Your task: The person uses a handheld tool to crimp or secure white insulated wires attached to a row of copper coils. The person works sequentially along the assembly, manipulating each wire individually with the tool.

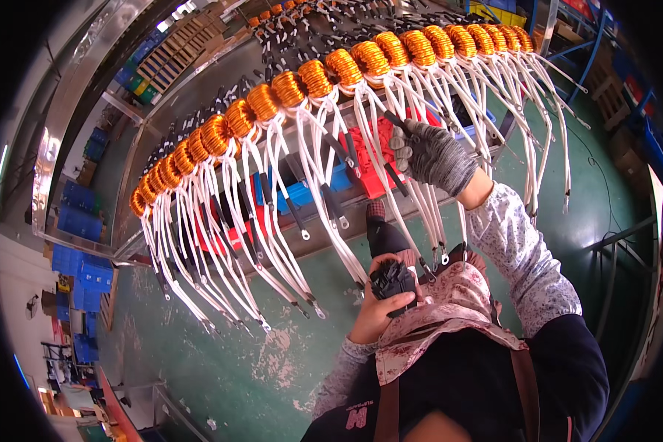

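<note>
A long curved row of copper-wound coils [320,77] lies across the bench edge, and white leads [280,228] with metal ring ends hang down from it. Short black sleeves [331,200] sit on several of these leads. My right hand [438,156], in a grey glove, is closed at the hanging leads right of the middle, its fingers pinching a short black sleeve [394,118]. Low in front of my body, my bare left hand [376,313] grips a bundle of black sleeves [392,280]. The palm side of the right hand is hidden.
Under the coils stand a red bin [374,184] and a blue bin [339,177], partly behind the leads. More coils with black-sleeved leads [302,40] lie farther back on the bench. Blue crates [81,221] are stacked at the left, and a wooden pallet [180,59] leans behind them.
</note>
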Action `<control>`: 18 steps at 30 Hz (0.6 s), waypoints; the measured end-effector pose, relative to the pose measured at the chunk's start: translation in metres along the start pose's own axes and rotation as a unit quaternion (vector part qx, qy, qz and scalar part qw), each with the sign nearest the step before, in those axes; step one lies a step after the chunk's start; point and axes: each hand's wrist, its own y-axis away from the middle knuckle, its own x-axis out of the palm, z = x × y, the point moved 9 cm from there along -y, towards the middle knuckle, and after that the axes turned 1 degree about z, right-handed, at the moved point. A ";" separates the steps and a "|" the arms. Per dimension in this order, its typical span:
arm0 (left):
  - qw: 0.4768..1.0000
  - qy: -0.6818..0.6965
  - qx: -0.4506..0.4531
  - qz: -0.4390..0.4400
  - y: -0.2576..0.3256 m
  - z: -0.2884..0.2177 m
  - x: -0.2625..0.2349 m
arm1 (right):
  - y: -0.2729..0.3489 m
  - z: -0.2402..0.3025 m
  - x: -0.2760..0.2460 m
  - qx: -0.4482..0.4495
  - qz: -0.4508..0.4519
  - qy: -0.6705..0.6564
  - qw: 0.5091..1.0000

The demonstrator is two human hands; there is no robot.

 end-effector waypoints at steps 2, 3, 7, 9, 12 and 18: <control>0.999 0.005 -0.011 -0.038 0.003 -0.017 0.002 | 0.031 -0.006 0.023 -0.023 -0.161 0.080 0.984; 0.999 0.010 -0.004 -0.042 0.001 0.001 0.004 | 0.058 -0.006 0.024 -0.003 -0.218 0.187 0.958; 0.997 -0.027 0.034 -0.066 -0.002 -0.024 -0.007 | 0.108 -0.052 0.061 -0.066 -0.034 0.499 0.864; 0.997 -0.004 0.025 -0.076 -0.006 -0.028 0.000 | 0.126 -0.073 0.067 -0.155 -0.017 0.637 0.755; 0.995 -0.070 0.050 -0.054 -0.016 -0.025 -0.003 | 0.140 -0.077 0.063 -0.211 -0.104 0.673 0.702; 0.996 -0.075 0.035 -0.030 -0.024 -0.013 0.003 | 0.148 -0.081 0.034 -0.188 -0.123 0.539 0.812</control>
